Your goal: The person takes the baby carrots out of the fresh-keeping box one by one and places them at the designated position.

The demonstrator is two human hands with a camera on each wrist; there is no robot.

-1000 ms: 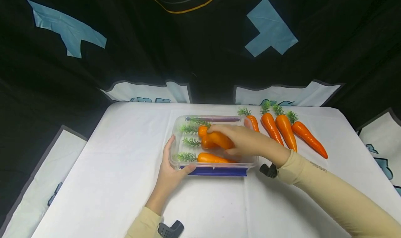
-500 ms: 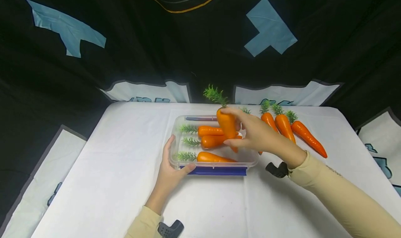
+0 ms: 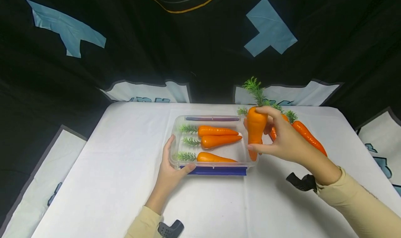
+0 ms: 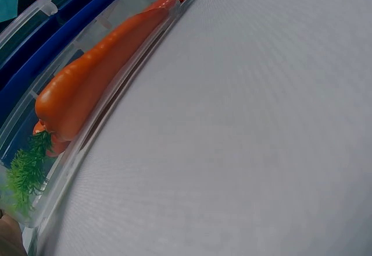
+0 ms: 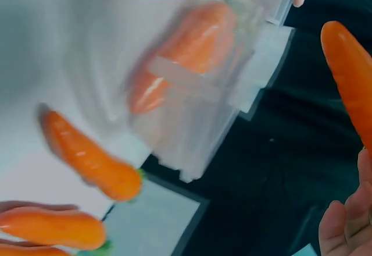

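Upright in my right hand [image 3: 282, 140], an orange carrot [image 3: 257, 124] with a feathery green top is held between thumb and fingers over the right end of a clear plastic food container [image 3: 213, 164]. The right wrist view shows its tapered end [image 5: 349, 75] above the curled fingers [image 5: 336, 224]. My left hand [image 3: 170, 175] grips the container's near left corner, thumb on the front rim and fingers along the left side. Inside lie three carrots [image 3: 220, 141], green tops to the left; the near one [image 4: 96, 73] shows through the wall in the left wrist view.
More carrots [image 3: 308, 137] lie on the white tablecloth [image 3: 103, 168] right of the container, partly hidden by my right hand. Blue latch flaps [image 3: 216, 170] stick out from the container's front. A dark curtain [image 3: 175, 50] hangs behind the table.
My right hand has lifted a carrot out from among those in the container, turned it upright and carried it right. The left hand and the container have stayed in place.
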